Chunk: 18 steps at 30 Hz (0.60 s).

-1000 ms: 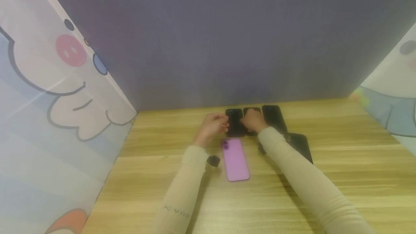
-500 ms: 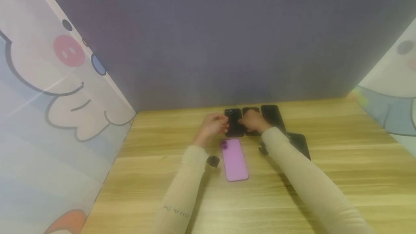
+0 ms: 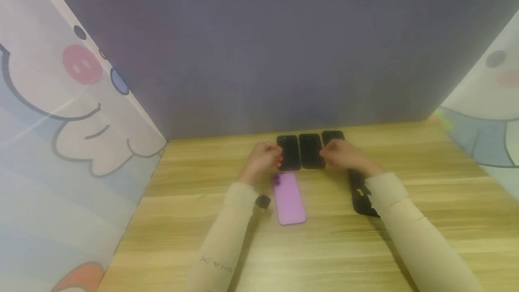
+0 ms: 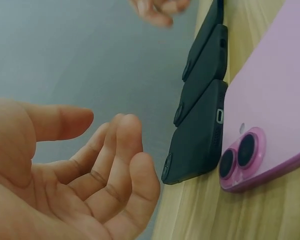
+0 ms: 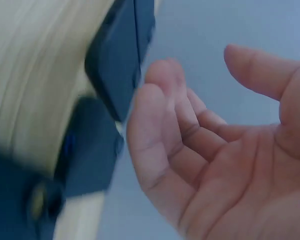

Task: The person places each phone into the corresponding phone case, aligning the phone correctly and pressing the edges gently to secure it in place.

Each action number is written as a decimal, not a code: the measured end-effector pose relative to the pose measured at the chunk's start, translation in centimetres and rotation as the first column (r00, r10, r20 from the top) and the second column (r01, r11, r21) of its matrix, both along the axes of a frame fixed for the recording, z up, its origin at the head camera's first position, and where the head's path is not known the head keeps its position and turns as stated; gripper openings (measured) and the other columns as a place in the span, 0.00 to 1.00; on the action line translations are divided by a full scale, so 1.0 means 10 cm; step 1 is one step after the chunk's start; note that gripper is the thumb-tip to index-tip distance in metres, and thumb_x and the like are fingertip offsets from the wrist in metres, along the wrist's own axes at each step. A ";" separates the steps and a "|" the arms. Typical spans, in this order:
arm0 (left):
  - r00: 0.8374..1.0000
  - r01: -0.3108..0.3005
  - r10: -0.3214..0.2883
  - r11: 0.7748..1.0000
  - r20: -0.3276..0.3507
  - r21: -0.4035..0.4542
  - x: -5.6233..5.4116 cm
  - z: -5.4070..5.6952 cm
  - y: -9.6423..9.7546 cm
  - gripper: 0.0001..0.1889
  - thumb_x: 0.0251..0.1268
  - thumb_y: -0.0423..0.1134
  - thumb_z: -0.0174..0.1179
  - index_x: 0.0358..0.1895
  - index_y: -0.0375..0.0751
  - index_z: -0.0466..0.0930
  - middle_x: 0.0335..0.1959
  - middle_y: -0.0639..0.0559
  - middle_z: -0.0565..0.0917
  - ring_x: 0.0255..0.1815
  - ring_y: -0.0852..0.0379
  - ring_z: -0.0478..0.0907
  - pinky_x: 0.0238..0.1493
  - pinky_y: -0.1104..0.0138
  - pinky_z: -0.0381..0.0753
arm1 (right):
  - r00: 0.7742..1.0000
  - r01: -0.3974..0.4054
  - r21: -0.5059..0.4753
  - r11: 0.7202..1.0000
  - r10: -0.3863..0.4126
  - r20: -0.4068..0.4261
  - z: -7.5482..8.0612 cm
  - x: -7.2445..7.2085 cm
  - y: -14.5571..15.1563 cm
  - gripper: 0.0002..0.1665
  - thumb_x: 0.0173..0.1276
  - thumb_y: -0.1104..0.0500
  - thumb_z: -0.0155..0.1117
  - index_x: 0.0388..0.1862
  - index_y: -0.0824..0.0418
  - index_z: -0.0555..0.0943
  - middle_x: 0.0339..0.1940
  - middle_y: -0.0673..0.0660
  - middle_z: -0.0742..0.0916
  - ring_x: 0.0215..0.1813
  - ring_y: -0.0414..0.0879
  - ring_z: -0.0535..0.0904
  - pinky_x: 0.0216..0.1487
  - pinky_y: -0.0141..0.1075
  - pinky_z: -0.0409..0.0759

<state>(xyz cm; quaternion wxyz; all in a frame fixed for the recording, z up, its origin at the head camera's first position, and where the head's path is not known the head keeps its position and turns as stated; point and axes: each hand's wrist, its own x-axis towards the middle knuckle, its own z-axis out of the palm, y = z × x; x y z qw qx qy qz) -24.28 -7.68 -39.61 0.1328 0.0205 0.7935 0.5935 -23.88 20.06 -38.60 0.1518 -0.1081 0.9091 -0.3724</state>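
Three black phone-shaped things lie side by side along the table's back edge: a left one [image 3: 289, 157], a middle one [image 3: 311, 151] and a right one [image 3: 333, 135]. My left hand [image 3: 262, 159] hovers by the left one; in the left wrist view its fingers [image 4: 131, 137] are loosely bent, thumb apart, holding nothing. Over the right one is my right hand [image 3: 344, 154], partly covering it. The right wrist view shows that hand [image 5: 205, 150] palm up-facing the camera, fingers loosely bent around nothing. A pink phone [image 3: 289, 199] lies camera-side up in front of the row.
Beneath my right forearm lies a larger black item [image 3: 361, 204], partly hidden, with a small yellowish spot. A grey panel [image 3: 284, 57] rises behind the wooden table [image 3: 182, 220]. Cartoon-printed walls stand left [image 3: 36, 148] and right [image 3: 486, 102].
My right hand has moved right, off the middle black thing and onto the right one, uncovering the middle one. My left hand stays nearly still. The head view has shifted slightly.
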 end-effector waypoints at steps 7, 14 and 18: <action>0.999 0.024 -0.026 0.997 -0.020 -0.077 0.02 -0.03 -0.03 0.13 0.75 0.37 0.56 0.55 0.35 0.81 0.42 0.39 0.85 0.36 0.51 0.84 0.49 0.53 0.89 | 0.999 0.000 0.133 0.991 0.007 -0.051 0.12 0.22 0.38 0.25 0.79 0.50 0.56 0.50 0.74 0.77 0.34 0.62 0.87 0.34 0.49 0.84 0.34 0.41 0.85; 0.991 0.083 -0.097 0.985 -0.091 -0.149 0.05 0.06 -0.01 0.12 0.75 0.39 0.57 0.53 0.37 0.82 0.41 0.42 0.85 0.36 0.52 0.84 0.45 0.57 0.89 | 1.000 -0.025 0.291 0.956 0.027 -0.003 0.16 0.30 0.60 0.23 0.77 0.47 0.58 0.38 0.68 0.76 0.25 0.56 0.80 0.25 0.48 0.78 0.24 0.39 0.80; 0.979 0.119 -0.150 0.970 -0.136 -0.213 0.12 0.15 0.02 0.12 0.75 0.41 0.58 0.52 0.38 0.82 0.40 0.44 0.86 0.36 0.52 0.84 0.41 0.63 0.88 | 0.997 -0.056 0.346 0.936 0.031 0.077 0.09 0.31 0.64 0.27 0.76 0.40 0.58 0.30 0.63 0.76 0.18 0.51 0.77 0.19 0.45 0.76 0.22 0.38 0.81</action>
